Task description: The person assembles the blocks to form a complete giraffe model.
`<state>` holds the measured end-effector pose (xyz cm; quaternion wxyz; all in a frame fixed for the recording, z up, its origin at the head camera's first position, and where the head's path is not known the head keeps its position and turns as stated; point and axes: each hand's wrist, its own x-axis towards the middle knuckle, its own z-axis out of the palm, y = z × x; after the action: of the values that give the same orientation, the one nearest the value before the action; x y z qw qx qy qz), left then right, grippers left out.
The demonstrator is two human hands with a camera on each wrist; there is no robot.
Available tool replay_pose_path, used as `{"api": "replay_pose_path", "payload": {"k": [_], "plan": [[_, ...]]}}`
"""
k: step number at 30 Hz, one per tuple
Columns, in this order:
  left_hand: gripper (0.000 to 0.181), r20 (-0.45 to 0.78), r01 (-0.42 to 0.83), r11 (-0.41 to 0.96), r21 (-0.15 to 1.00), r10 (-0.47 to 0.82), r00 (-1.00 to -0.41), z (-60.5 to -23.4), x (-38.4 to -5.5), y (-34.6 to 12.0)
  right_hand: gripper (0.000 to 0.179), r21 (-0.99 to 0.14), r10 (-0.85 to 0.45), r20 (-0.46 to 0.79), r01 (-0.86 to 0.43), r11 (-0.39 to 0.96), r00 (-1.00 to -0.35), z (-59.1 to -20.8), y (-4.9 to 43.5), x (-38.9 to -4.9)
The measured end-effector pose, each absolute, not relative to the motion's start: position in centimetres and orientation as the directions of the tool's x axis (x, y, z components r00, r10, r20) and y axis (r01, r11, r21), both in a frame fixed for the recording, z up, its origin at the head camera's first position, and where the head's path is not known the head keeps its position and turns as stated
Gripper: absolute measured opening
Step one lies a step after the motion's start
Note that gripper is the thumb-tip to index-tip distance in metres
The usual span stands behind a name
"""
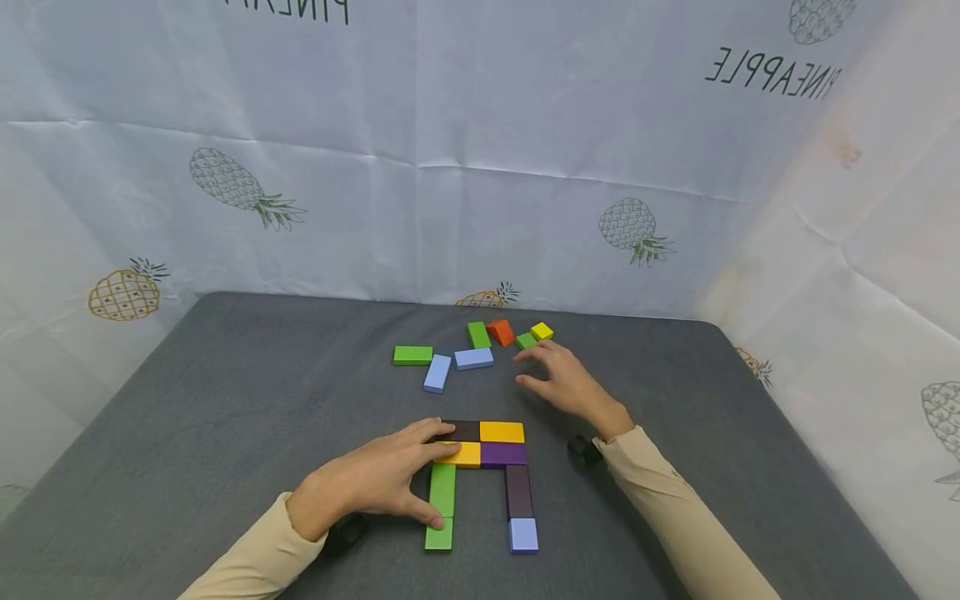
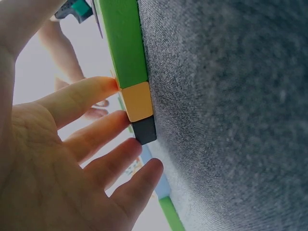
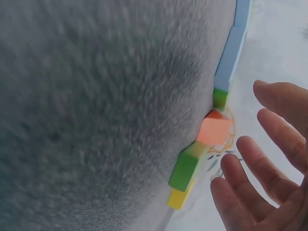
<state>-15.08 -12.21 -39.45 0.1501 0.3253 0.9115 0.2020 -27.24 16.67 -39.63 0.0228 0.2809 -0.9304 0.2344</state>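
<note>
My left hand [image 1: 378, 473] rests with loosely spread fingers along the left side of a flat block arrangement. Its fingertips touch a dark block [image 1: 467, 431] and a yellow block [image 1: 471, 455], while the thumb lies on a lower green block [image 1: 439, 540]. Above that sits another green block [image 1: 442, 487]. To the right are a second yellow block [image 1: 502, 432], a purple block [image 1: 504, 454], a dark purple block [image 1: 518, 492] and a light blue block [image 1: 523, 536]. With nothing in its fingers, my right hand [image 1: 566, 385] hovers near a small green block [image 3: 186, 168].
Loose at the back lie a red-orange block [image 1: 501, 332], a small yellow block [image 1: 542, 332], two light blue blocks [image 1: 474, 359] and more green blocks [image 1: 413, 356]. A pineapple-print cloth [image 1: 450, 225] hangs behind the grey table [image 1: 285, 375].
</note>
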Motion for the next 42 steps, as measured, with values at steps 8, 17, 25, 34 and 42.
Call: {"api": "replay_pose_path", "payload": {"k": [8, 17, 25, 34, 42], "plan": [[0.087, -0.149, 0.528, 0.705, 0.475, 0.655, -0.741, -39.5, -15.2, -12.2, 0.034, -0.414, -0.469, 0.131, -0.478, 0.775, -0.873, -39.9, 16.7, -29.4], [0.085, -0.144, 0.526, 0.702, 0.481, 0.655, -0.742, -39.5, -15.3, -12.2, 0.037, -0.404, -0.418, 0.09, -0.417, 0.815, -0.904, -40.3, 16.7, -31.0], [0.085, -0.137, 0.535, 0.699, 0.475, 0.659, -0.739, -39.6, -15.3, -12.3, 0.036, -0.387, -0.427, 0.04, -0.408, 0.827, -0.904, -40.4, 16.5, -31.6], [0.084, -0.136, 0.531, 0.698, 0.48, 0.657, -0.741, -39.6, -15.2, -12.3, 0.042, -0.377, -0.382, -0.025, -0.345, 0.859, -0.924, -40.4, 16.3, -31.5], [0.084, -0.127, 0.538, 0.702, 0.467, 0.655, -0.745, -39.7, -15.1, -12.2, 0.048, -0.337, -0.352, -0.069, -0.31, 0.889, -0.934, -40.4, 16.1, -31.5]]}}
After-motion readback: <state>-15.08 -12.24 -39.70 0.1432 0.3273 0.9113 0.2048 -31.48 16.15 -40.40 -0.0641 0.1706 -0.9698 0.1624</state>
